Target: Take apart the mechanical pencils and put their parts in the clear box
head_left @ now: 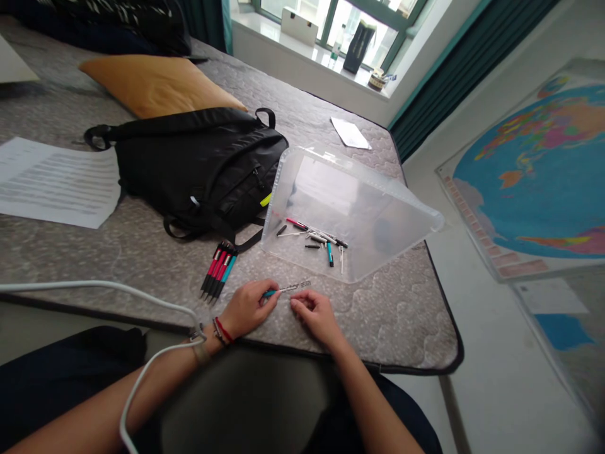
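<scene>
My left hand [253, 307] is closed on a teal pen part [269, 294] between thumb and fingers. From it a thin, pale, partly see-through piece [293, 287] points right; I cannot make out whether it is joined to the teal part. Just to the right, my right hand [316, 313] has its thumb and fingertips brought together; anything between them is too small to tell. Left of my hands lie several assembled pens [218, 271] side by side, mostly red with black grips and one teal. Beyond my hands, a clear plastic bin [373, 208] holds several loose pen parts [321, 239].
A black backpack [198, 167] lies left of the bin, with a tan cushion [161, 85] behind it. Printed paper [57, 183] is at the left. A white cable [155, 301] crosses my left wrist. The mattress-like surface [406, 328] has a dark edge near me.
</scene>
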{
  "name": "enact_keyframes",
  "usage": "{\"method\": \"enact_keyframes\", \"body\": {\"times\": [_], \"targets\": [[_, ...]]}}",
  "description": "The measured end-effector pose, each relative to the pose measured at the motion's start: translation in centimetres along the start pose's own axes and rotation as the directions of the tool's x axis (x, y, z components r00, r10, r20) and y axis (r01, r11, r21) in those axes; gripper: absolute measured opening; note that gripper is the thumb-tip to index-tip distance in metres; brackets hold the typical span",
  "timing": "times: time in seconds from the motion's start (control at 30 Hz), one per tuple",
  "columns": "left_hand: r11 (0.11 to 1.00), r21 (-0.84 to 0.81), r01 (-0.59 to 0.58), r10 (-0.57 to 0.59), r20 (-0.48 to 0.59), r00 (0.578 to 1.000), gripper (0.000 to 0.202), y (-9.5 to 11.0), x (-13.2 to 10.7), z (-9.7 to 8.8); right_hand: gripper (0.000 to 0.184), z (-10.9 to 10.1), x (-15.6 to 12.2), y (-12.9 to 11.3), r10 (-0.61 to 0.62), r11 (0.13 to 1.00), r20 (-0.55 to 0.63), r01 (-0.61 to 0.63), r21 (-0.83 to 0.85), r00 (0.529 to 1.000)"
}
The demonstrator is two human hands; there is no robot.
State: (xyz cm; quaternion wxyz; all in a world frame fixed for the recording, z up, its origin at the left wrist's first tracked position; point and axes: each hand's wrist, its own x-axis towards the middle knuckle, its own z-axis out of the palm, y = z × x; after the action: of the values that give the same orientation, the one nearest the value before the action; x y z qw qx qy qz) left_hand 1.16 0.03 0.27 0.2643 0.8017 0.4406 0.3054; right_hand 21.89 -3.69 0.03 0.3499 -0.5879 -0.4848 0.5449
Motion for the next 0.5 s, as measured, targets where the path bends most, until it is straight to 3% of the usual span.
{"method": "enact_keyframes", "body": {"times": [0.13, 0.27, 0.5], "targets": [[0.999, 0.026, -0.019, 0.019, 0.019, 1.0, 0.015, 0.0, -0.1, 0.0, 0.035, 0.5, 0.3, -0.2, 0.049, 0.991, -0.025, -0.045, 0.128, 0.998], [0.997, 0.049, -0.052, 0.05, 0.035, 0.998, 0.015, 0.1, -0.1, 0.0, 0.036, 0.7, 0.4, -0.4, 0.015, 0.968, -0.057, 0.0, 0.25, 0.998], [0.997, 0.03, -0.072, 0.07, 0.065, 0.995, 0.016, 0.0, -0.1, 0.0, 0.027, -0.4, 0.4, -0.5, 0.002, 0.966, -0.065, 0.015, 0.258, 0.998]]}}
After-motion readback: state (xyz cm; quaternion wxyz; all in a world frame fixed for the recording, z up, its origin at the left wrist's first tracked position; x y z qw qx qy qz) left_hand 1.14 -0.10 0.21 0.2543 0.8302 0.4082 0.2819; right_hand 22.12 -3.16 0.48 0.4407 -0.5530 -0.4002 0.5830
